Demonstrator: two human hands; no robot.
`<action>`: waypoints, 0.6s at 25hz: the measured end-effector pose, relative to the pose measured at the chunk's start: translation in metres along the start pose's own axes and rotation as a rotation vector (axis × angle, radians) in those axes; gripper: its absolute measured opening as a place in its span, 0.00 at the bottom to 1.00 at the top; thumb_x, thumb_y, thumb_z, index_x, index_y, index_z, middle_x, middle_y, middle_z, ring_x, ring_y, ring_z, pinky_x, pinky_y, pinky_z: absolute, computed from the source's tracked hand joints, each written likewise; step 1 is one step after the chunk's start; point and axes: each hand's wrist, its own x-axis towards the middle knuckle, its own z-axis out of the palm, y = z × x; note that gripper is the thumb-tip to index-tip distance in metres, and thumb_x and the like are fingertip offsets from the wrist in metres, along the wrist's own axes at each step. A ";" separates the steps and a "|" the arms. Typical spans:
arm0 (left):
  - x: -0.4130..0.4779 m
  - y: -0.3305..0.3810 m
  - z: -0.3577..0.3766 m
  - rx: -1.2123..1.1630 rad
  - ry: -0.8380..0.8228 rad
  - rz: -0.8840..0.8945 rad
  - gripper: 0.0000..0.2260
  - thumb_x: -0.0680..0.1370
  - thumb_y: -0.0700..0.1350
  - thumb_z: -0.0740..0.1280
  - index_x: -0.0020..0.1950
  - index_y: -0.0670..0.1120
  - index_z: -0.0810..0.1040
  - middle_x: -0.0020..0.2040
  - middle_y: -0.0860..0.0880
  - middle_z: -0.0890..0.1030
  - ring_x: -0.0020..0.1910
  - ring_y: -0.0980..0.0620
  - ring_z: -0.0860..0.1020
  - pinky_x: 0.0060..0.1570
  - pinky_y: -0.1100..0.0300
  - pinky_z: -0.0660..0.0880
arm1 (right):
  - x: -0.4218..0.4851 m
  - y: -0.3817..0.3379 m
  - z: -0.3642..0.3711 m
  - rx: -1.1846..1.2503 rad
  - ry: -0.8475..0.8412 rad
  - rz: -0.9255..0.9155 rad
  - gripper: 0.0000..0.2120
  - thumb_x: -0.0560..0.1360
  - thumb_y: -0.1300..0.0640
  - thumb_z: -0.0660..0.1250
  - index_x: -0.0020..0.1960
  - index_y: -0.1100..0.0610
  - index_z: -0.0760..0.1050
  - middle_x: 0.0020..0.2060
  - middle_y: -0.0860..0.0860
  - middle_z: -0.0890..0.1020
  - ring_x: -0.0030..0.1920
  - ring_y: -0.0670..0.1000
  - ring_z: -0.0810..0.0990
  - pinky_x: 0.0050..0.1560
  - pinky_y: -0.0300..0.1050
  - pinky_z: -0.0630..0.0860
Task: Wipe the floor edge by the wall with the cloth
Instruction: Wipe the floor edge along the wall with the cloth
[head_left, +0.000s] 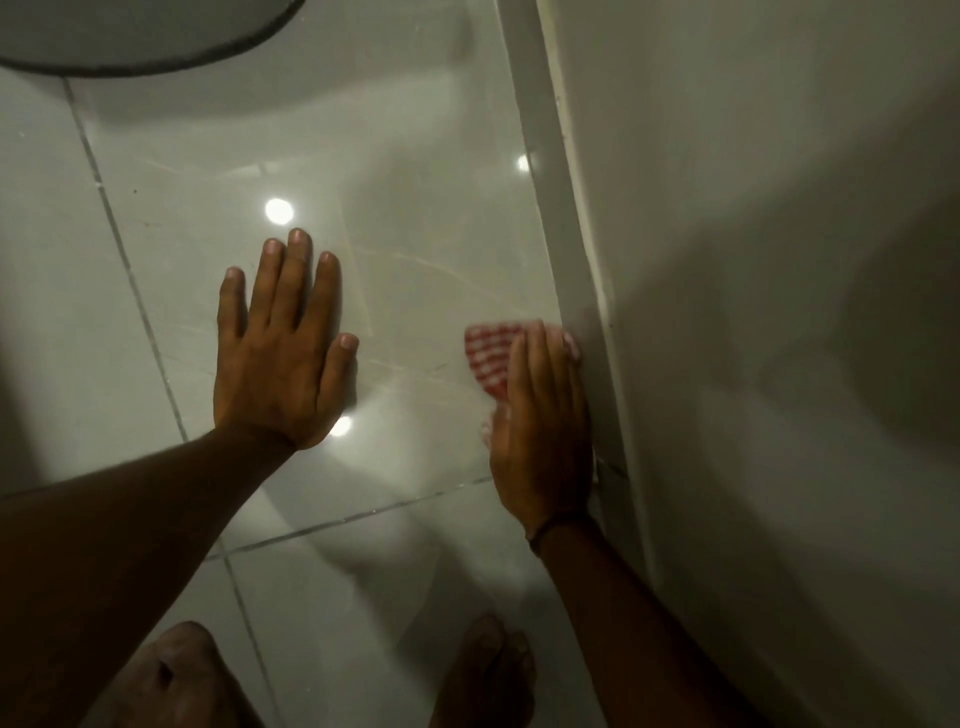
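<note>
Glossy pale floor tiles with dark grout lines, meeting a white skirting below a white wall. Left hand flat and spread on the tile, grasping nothing. Right hand pressed flat onto a red-and-white checked cloth, right against the skirting at the floor edge. Thin band around the right wrist. Dark-rimmed round object at top left, contents not visible. Bare feet at the bottom.
</note>
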 end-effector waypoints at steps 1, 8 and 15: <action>0.000 0.000 -0.001 -0.010 -0.007 -0.003 0.34 0.87 0.59 0.48 0.91 0.46 0.50 0.91 0.40 0.51 0.91 0.41 0.48 0.88 0.41 0.41 | -0.025 0.008 0.003 -0.017 -0.023 0.012 0.37 0.79 0.55 0.63 0.84 0.61 0.54 0.84 0.59 0.56 0.85 0.59 0.49 0.85 0.54 0.48; 0.000 0.005 -0.004 -0.057 -0.045 -0.015 0.33 0.87 0.59 0.47 0.91 0.48 0.47 0.92 0.42 0.47 0.91 0.43 0.44 0.88 0.39 0.42 | -0.135 0.045 0.024 -0.047 -0.049 0.028 0.33 0.79 0.55 0.60 0.82 0.62 0.59 0.83 0.60 0.59 0.84 0.59 0.54 0.84 0.53 0.50; -0.005 0.023 -0.073 -0.074 -0.258 -0.090 0.34 0.88 0.59 0.46 0.91 0.42 0.48 0.91 0.40 0.46 0.90 0.38 0.46 0.86 0.35 0.46 | -0.125 0.025 -0.016 0.130 -0.053 0.103 0.41 0.71 0.65 0.78 0.80 0.62 0.64 0.81 0.57 0.63 0.82 0.59 0.58 0.82 0.56 0.54</action>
